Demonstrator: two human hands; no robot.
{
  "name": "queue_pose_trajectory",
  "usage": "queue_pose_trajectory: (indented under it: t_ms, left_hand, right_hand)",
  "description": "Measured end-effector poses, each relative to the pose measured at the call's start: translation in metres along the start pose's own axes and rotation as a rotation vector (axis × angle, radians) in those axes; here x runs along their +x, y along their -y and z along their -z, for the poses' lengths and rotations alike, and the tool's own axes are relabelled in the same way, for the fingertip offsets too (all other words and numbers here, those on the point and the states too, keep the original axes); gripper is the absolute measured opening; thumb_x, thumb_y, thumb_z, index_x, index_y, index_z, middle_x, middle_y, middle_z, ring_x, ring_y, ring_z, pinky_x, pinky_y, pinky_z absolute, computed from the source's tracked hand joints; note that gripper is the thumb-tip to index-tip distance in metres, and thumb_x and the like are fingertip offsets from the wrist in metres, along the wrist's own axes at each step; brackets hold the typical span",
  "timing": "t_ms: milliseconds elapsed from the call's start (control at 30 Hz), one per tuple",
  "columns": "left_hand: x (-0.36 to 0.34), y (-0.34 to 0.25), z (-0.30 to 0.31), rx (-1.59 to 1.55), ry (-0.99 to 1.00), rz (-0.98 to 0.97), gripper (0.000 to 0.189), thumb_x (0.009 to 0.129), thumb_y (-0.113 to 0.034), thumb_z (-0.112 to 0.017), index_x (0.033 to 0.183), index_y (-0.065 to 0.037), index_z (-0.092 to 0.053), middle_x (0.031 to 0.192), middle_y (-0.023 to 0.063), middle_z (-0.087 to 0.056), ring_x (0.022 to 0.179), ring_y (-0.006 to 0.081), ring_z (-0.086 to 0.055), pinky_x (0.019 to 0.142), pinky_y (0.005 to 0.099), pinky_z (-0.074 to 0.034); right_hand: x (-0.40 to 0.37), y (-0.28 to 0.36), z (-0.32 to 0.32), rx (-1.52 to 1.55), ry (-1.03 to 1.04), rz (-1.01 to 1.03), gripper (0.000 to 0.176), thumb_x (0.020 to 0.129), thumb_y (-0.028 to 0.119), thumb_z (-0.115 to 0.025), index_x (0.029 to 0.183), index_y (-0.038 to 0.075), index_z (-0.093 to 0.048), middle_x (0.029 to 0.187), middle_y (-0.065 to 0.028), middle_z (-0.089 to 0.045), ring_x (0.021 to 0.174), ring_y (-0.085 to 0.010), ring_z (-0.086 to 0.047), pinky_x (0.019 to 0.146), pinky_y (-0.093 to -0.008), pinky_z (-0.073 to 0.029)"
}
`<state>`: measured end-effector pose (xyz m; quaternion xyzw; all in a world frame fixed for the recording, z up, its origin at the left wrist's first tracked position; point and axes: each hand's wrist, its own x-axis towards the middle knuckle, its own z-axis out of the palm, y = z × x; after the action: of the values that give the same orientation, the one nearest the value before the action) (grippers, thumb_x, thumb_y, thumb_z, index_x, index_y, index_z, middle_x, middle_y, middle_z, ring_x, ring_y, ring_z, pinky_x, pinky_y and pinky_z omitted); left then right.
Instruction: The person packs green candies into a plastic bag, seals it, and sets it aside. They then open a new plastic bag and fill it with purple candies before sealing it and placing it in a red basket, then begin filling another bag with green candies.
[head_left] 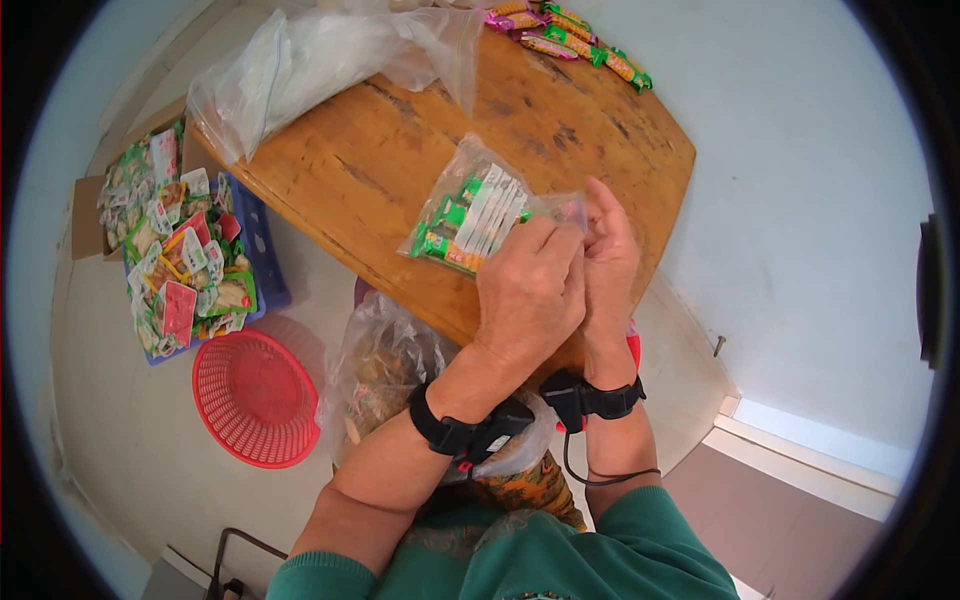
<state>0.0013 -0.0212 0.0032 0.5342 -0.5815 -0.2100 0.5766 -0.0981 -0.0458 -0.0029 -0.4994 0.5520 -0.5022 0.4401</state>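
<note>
A clear plastic zip bag (488, 210) with white printed stripes lies on the wooden table (350, 190). Green and yellow wrapped snacks (435, 243) show through its plastic. My left hand (530, 285) is closed on the bag's opening edge, its fingers pinched together. Right beside it, my right hand (610, 255) grips the same edge at the corner, thumb against bent fingers. The two hands almost meet, and the left one covers part of the bag.
Empty clear bags (330, 70) are heaped along the table's far left. Wrapped snack sticks (570, 35) lie at the far edge. On the floor stand a blue crate (268, 250) full of packets, a cardboard box (88, 215) and a red basket (255, 395). A plastic bag (385, 365) sits near my lap.
</note>
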Motion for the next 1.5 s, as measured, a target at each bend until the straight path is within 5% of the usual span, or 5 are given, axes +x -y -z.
queue_pose_trajectory:
  t_ms: [467,633,833,1033,1500]
  left_hand:
    - [0.004,0.000,0.004,-0.024,-0.013,0.034,0.011,0.082,0.003,-0.070,0.092,-0.003,-0.068,0.078,0.0134,-0.060,0.065,0.0320,-0.061,0.057,0.0377,-0.048]
    - [0.004,0.000,0.006,0.011,0.031,0.047,0.012,0.081,0.003,-0.070,0.092,-0.003,-0.068,0.079,0.0133,-0.060,0.068,0.0333,-0.062,0.058,0.0392,-0.049]
    - [0.005,0.000,0.005,0.003,0.010,0.026,0.012,0.081,0.003,-0.071,0.092,-0.003,-0.068,0.079,0.0134,-0.060,0.069,0.0337,-0.062,0.059,0.0396,-0.050]
    - [0.005,0.000,0.005,-0.003,0.000,0.016,0.013,0.081,0.004,-0.071,0.091,-0.002,-0.068,0.078,0.0135,-0.060,0.070,0.0338,-0.063,0.059,0.0392,-0.050]
    - [0.005,0.001,0.005,0.024,0.000,0.012,0.012,0.081,0.003,-0.071,0.091,-0.003,-0.068,0.077,0.0132,-0.059,0.069,0.0338,-0.062,0.058,0.0398,-0.050]
  right_hand:
    - [0.087,0.015,0.063,-0.240,0.004,-0.058,0.033,0.092,-0.003,-0.054,0.124,-0.003,-0.062,0.114,-0.0084,-0.065,0.080,-0.0128,-0.068,0.070,-0.0265,-0.056]
    - [0.176,0.004,0.078,-0.950,-0.069,0.417,0.035,0.090,0.008,-0.061,0.123,-0.002,-0.063,0.119,-0.0188,-0.066,0.092,-0.0280,-0.069,0.082,-0.0378,-0.055]
    - [0.259,-0.043,0.102,-1.088,-0.001,0.779,0.041,0.089,0.014,-0.064,0.128,0.001,-0.061,0.123,-0.0219,-0.063,0.106,-0.0380,-0.062,0.092,-0.0419,-0.051]
    - [0.254,-0.028,0.091,-1.267,-0.052,0.397,0.038,0.087,0.015,-0.068,0.120,-0.002,-0.063,0.116,-0.0251,-0.062,0.107,-0.0430,-0.060,0.094,-0.0473,-0.050]
    - [0.236,-0.027,0.071,-1.157,-0.192,0.340,0.040,0.084,0.034,-0.071,0.103,-0.001,-0.070,0.106,-0.0233,-0.069,0.100,-0.0402,-0.065,0.085,-0.0467,-0.052]
